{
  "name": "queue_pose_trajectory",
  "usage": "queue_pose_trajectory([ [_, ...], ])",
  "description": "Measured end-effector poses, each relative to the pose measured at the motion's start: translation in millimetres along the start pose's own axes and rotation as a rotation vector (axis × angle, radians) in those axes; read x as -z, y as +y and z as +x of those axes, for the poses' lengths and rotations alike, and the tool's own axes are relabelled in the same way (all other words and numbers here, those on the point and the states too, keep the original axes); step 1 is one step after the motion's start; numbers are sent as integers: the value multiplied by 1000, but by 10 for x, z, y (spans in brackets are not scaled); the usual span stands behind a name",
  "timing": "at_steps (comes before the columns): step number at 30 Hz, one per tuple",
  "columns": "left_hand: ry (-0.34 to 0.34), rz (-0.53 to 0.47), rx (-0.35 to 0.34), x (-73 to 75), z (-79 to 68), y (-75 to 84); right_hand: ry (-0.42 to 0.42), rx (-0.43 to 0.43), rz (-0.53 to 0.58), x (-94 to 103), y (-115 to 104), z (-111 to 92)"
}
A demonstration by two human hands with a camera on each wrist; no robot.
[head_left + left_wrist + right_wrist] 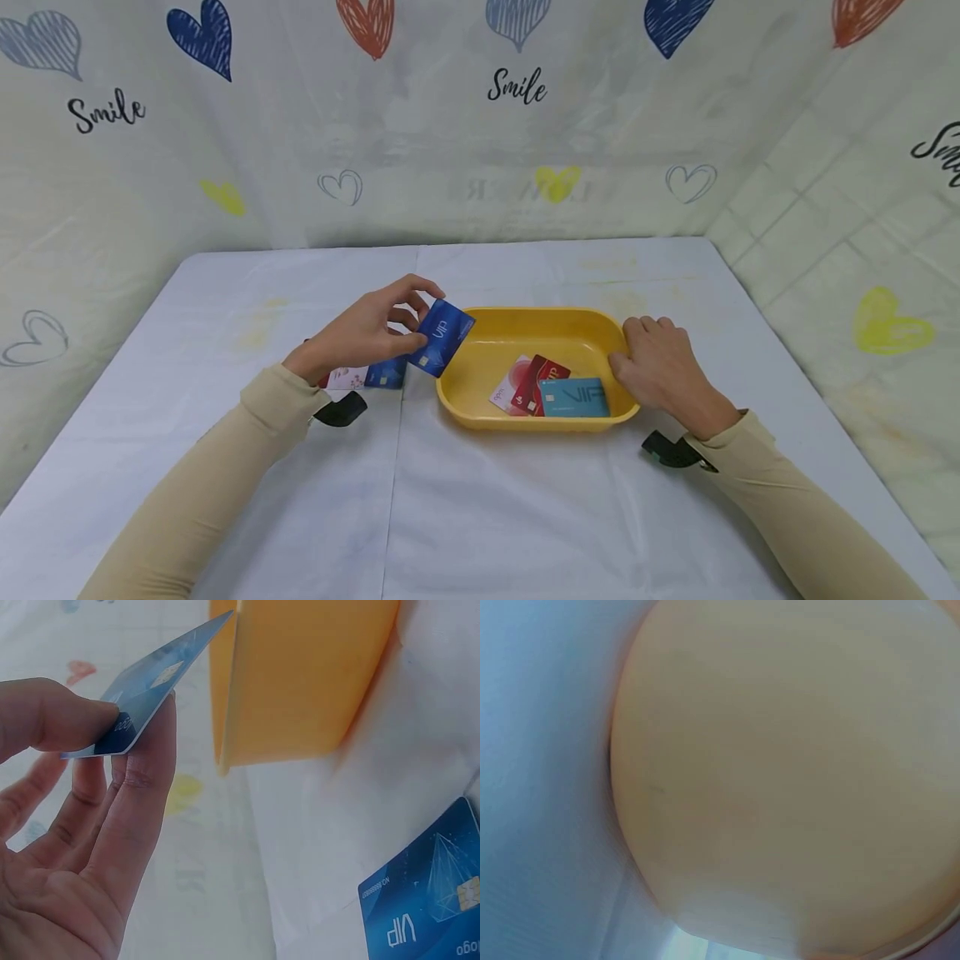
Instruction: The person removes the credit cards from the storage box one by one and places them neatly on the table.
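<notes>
My left hand (367, 325) pinches a dark blue VIP card (442, 337) between thumb and fingers. The card is tilted and overlaps the left rim of a yellow tray (525, 315) in the head view. With the thumb at its rim, my right hand (663, 367) grips the tray's right end. Inside the tray lie a light blue VIP card (575, 398), a red card (538, 385) and a pink-and-white card (512, 383), partly overlapping. The right wrist view is filled by the tray's outer wall (780, 780).
On the white table (480, 517), left of the tray, lie another blue VIP card (386, 373) and a pink-patterned card (347, 379), with a bit of red beside it under the left wrist. A printed curtain (435, 125) hangs behind the table.
</notes>
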State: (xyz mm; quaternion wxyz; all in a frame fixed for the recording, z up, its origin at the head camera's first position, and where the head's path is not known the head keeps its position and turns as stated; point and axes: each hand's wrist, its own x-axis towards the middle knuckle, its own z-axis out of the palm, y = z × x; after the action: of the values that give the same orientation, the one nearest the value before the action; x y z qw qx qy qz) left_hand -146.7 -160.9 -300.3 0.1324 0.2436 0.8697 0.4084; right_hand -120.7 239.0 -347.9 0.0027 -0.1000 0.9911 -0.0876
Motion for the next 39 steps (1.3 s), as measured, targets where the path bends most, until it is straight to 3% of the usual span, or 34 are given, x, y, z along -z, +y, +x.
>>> queue_pose_trajectory([
  [19,61,-37,8,118,-88,-128,-13,-27,-12,27,-13,-7],
  [39,166,-50,133,254,-307,-359,-27,-23,-16,7,-22,7],
])
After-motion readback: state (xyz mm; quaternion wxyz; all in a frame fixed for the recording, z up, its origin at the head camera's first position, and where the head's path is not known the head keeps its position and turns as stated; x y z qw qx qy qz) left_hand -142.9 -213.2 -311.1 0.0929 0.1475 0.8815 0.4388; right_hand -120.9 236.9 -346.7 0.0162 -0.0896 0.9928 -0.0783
